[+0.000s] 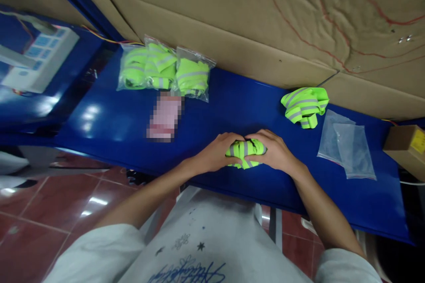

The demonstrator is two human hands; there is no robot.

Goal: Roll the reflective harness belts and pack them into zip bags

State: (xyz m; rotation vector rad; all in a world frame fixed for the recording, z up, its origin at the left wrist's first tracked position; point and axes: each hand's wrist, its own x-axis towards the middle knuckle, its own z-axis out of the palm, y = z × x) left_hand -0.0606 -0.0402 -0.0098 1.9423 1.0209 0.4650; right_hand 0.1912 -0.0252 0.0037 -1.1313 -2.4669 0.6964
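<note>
Between both hands is a neon yellow-green reflective strap bundle with grey stripes, folded compactly near the table's front edge. My left hand is wrapped around its left end, thumb in front. From the right, my right hand grips the other end, its thumb across the front. A second reflective bundle, looser and unbagged, lies up and to the right of my hands. Beside it, two flat clear zip bags overlap on the tabletop.
Several bagged reflective bundles lie along the back of the blue table. A blurred pink item sits before them. A white power strip is at far left, a small cardboard box at far right. Cardboard lines the back.
</note>
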